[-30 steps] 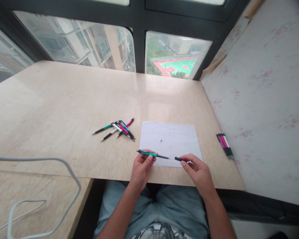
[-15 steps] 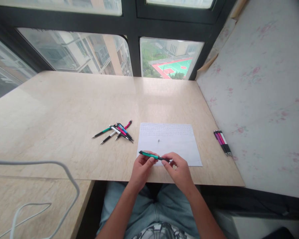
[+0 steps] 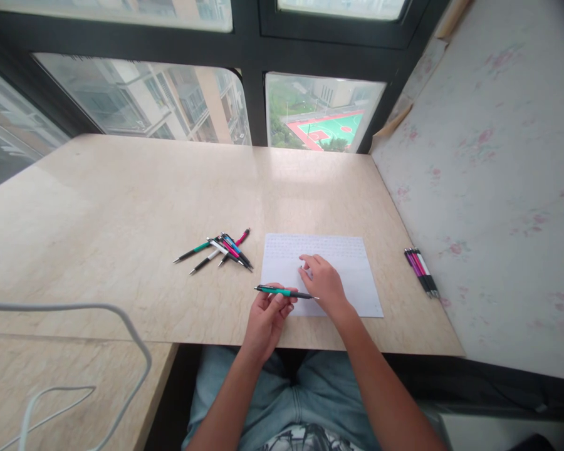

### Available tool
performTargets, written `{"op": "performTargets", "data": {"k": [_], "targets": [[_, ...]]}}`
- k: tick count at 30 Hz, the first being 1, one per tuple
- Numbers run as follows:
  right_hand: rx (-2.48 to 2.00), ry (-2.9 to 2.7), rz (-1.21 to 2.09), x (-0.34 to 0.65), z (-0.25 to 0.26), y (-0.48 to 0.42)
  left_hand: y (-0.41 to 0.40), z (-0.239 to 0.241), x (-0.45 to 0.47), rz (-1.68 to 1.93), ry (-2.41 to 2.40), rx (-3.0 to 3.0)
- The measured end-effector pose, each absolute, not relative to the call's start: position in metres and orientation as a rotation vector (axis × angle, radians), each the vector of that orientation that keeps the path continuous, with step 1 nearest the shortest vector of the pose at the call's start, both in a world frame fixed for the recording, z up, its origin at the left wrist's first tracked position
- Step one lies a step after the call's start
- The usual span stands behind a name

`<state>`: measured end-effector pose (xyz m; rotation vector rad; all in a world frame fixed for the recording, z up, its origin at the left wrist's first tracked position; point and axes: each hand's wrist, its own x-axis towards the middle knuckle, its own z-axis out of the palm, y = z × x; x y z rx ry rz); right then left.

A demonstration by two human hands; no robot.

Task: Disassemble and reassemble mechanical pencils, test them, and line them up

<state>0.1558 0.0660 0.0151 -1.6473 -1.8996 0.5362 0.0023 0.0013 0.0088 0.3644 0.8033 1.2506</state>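
Note:
My left hand (image 3: pixel 267 318) is closed around a green and black pen (image 3: pixel 282 292), which lies nearly level with its metal tip pointing right. The tip ends beside my right wrist. Over the sheet of paper (image 3: pixel 357 291), my right hand (image 3: pixel 325 283) has thumb and forefinger apart, one on each side of a tiny dark piece (image 3: pixel 301 268). Whether the fingertips touch that piece I cannot tell. Rows of handwriting run along the top of the sheet.
A loose pile of several pens (image 3: pixel 230 247) lies left of the paper. Several more pens (image 3: pixel 422 272) are lined up near the wall at the right. A grey-white cable (image 3: pixel 136 338) loops over the front left, and windows stand behind the tabletop (image 3: pixel 122 200).
My right hand has let go of the pen's tip end and moved forward to the tiny piece on the paper. The pen, still in my left hand, has shifted slightly left.

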Motion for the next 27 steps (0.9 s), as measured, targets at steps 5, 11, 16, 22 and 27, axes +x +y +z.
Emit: {"op": "performTargets", "data": {"k": [5, 11, 16, 22, 27], "targets": [[-1.592, -1.808, 0.629, 0.159, 0.013, 0.057, 0.0, 0.01, 0.003, 1.263, 0.819, 0.364], [-1.496, -1.279, 1.096, 0.19, 0.021, 0.005, 0.003, 0.011, 0.004, 1.295, 0.842, 0.351], [-1.468, -1.262, 1.061, 0.186, 0.031, -0.013, 0.003, 0.009, 0.005, 1.293, 0.847, 0.378], [-1.457, -1.344, 0.987, 0.169, 0.032, -0.007, 0.0, 0.009, 0.005, 1.292, 0.846, 0.426], [-1.516, -1.447, 0.986, 0.171, 0.035, -0.005, -0.001, 0.008, 0.005, 1.267, 0.839, 0.478]]}}
